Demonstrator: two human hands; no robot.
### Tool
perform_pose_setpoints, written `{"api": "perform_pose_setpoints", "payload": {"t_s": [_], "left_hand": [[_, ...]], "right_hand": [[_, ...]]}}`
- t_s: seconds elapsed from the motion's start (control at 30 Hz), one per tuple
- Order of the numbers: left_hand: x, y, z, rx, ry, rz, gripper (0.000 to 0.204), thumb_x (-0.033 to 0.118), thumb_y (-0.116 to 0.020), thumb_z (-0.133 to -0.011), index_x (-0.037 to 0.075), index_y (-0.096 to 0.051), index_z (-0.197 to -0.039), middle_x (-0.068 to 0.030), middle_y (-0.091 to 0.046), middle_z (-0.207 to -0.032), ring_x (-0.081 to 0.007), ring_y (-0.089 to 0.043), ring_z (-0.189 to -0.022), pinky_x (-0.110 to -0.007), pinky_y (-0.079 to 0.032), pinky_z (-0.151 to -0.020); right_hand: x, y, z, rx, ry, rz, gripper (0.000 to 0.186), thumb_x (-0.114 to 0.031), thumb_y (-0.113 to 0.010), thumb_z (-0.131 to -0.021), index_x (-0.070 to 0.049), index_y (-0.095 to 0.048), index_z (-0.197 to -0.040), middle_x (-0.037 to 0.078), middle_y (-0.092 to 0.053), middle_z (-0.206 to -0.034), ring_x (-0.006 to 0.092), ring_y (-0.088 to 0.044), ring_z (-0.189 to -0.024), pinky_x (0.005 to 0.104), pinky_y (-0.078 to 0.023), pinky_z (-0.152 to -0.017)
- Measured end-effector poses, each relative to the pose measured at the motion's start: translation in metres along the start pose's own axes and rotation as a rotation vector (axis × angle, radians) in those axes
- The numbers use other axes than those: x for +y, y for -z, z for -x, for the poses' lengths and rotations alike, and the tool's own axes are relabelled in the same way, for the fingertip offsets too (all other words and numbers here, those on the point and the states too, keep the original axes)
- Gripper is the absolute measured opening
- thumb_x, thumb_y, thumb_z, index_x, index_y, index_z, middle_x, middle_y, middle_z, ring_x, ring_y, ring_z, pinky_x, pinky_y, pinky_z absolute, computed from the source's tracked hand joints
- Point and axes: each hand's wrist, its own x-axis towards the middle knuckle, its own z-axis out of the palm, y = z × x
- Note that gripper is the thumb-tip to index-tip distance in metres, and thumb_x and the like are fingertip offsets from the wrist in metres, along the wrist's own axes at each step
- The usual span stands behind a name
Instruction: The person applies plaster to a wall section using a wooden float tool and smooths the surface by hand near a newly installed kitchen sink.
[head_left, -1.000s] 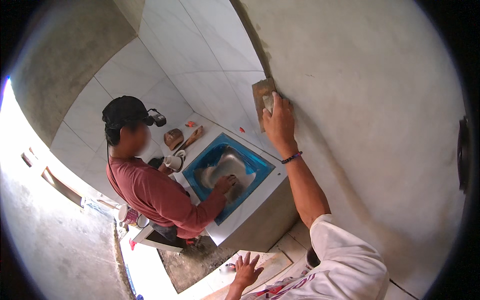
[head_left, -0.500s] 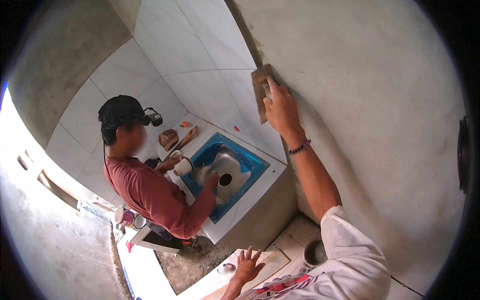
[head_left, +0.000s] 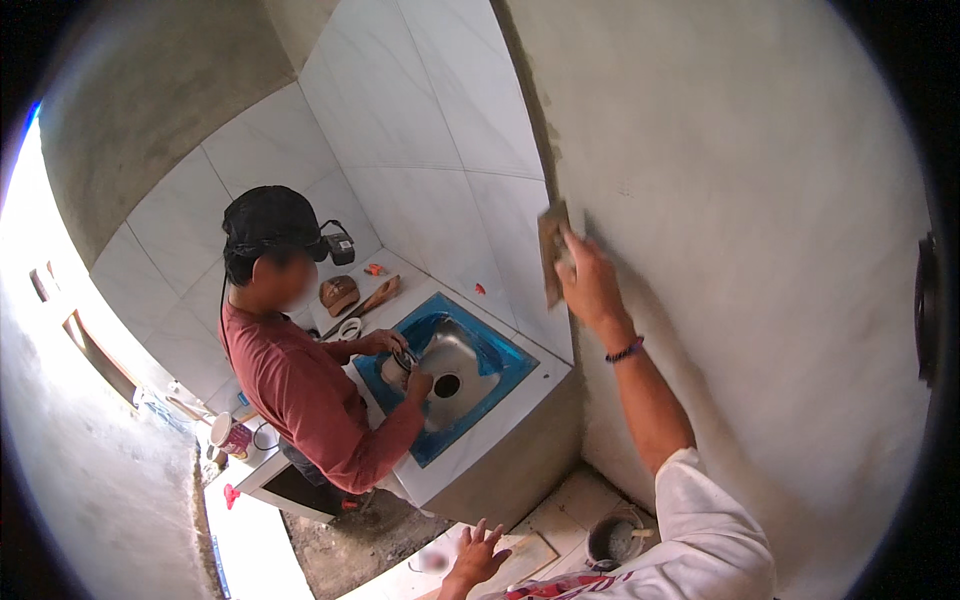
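Observation:
My right hand (head_left: 596,288) grips a flat, rectangular plastering float (head_left: 550,250) smeared with mortar. The float stands nearly on edge against the grey plastered wall (head_left: 730,190), along the side border of the marbled white wall tiles (head_left: 505,215). A rough strip of mortar runs up that border above it. Low in the picture, my left hand (head_left: 477,555) is held out with its fingers spread and nothing in it. Beyond it lies the tiled floor.
A co-worker in a red shirt (head_left: 300,400) leans over a steel sink (head_left: 465,365) with blue film, handling a dark-rimmed part. A cap (head_left: 339,294) lies on the counter. Near my right side, a bucket (head_left: 614,540) of grey mix stands on the floor.
My right hand and the float have slid down along the tile border. The co-worker has brought the white part down to the sink, both hands now together.

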Motion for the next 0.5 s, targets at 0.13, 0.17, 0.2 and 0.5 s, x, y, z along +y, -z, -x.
{"api": "perform_pose_setpoints", "payload": {"t_s": [0.13, 0.17, 0.2, 0.5], "left_hand": [[-0.008, -0.008, 0.006, -0.004, -0.008, 0.014, 0.064, 0.051, -0.057, -0.09, 0.025, -0.041, -0.145, -0.0194, -0.026, -0.154, -0.055, -0.025, -0.135, -0.061, -0.025, -0.11], [-0.005, -0.009, 0.004, -0.007, -0.02, 0.029, 0.064, 0.051, -0.057, -0.09, 0.024, -0.041, -0.146, -0.0194, -0.026, -0.154, -0.055, -0.025, -0.135, -0.061, -0.025, -0.11], [-0.002, -0.01, 0.001, -0.006, -0.031, 0.043, 0.064, 0.051, -0.058, -0.09, 0.024, -0.041, -0.146, -0.0194, -0.027, -0.154, -0.0551, -0.025, -0.135, -0.061, -0.025, -0.11], [-0.004, -0.026, -0.009, -0.011, -0.092, 0.057, 0.066, 0.05, -0.059, -0.089, 0.022, -0.04, -0.145, -0.0211, -0.029, -0.152, -0.053, -0.025, -0.136, -0.058, -0.023, -0.112]], "right_hand": [[-0.049, 0.04, -0.102, 0.135, 0.169, 0.036, 0.056, -0.015, -0.062, -0.086, -0.003, -0.046, -0.139, 0.03, -0.06, -0.111, 0.044, -0.058, -0.107, 0.0489, -0.048, -0.092], [-0.055, 0.049, -0.125, 0.158, 0.198, 0.056, 0.056, -0.016, -0.063, -0.086, -0.002, -0.047, -0.138, 0.03, -0.061, -0.112, 0.0431, -0.059, -0.107, 0.0484, -0.048, -0.093], [-0.062, 0.055, -0.138, 0.131, 0.167, 0.076, 0.056, -0.016, -0.063, -0.085, -0.002, -0.048, -0.137, 0.03, -0.062, -0.111, 0.0429, -0.06, -0.106, 0.0482, -0.048, -0.093], [-0.047, 0.014, -0.096, -0.006, 0.026, 0.039, 0.056, -0.012, -0.063, -0.083, 0.001, -0.049, -0.135, 0.029, -0.058, -0.123, 0.0421, -0.055, -0.117, 0.0434, -0.044, -0.099]]}}
